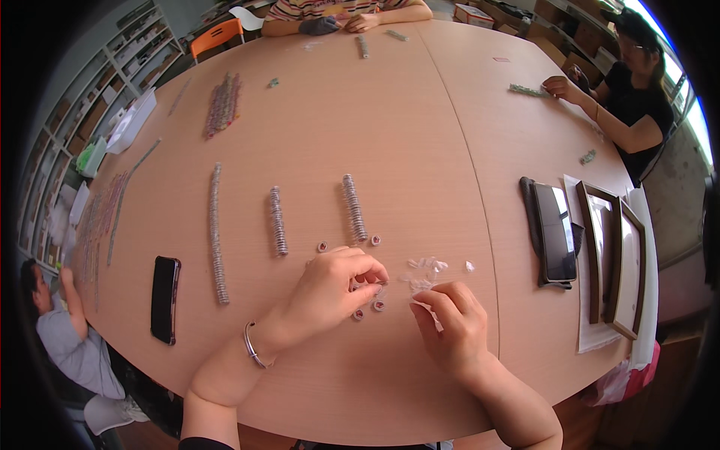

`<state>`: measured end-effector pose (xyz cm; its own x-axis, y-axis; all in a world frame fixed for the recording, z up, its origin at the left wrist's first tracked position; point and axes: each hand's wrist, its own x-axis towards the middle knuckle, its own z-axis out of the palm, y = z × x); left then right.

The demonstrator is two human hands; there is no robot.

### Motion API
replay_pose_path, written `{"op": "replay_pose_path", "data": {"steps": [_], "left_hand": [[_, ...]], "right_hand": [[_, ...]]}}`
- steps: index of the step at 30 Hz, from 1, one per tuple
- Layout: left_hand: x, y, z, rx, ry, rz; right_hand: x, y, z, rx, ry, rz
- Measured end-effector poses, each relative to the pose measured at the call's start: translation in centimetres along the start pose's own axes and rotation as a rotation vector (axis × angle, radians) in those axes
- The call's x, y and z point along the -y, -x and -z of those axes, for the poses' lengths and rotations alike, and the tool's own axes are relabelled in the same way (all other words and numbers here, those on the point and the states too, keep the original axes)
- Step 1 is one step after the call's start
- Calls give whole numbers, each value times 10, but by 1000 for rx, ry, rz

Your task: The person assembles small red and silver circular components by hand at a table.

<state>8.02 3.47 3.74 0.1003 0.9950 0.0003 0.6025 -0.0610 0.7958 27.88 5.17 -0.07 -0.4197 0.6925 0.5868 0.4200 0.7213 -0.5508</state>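
Note:
My left hand (330, 289), with a silver bangle (255, 345) on its wrist, has thumb and forefinger closed over a small item I cannot make out. Around it lie small round pieces with dark red centres, one a round piece (379, 306) just under the fingertips. My right hand (457, 326) is closed in a pinch beside a scatter of small clear plastic pieces (427, 264); what its fingertips grip is too small to tell. Beyond my hands lie a row of stacked discs (354, 208), a shorter row (278, 221) and a long thin row (217, 232).
A dark phone (166, 300) lies at left; another phone (555, 232) and framed panels (611, 259) lie at right. Bundled rows (223, 105) sit farther back. Three other people are around the table (390, 97); the person at right holds a greenish row (529, 91).

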Motion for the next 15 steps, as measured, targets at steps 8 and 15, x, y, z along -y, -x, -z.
{"op": "replay_pose_path", "data": {"steps": [8,15], "left_hand": [[-23,11,1,152,285,101],[-3,10,-12,233,885,-29]], "right_hand": [[11,-1,8,81,-340,-239],[19,-2,18,146,-1027,-746]]}}
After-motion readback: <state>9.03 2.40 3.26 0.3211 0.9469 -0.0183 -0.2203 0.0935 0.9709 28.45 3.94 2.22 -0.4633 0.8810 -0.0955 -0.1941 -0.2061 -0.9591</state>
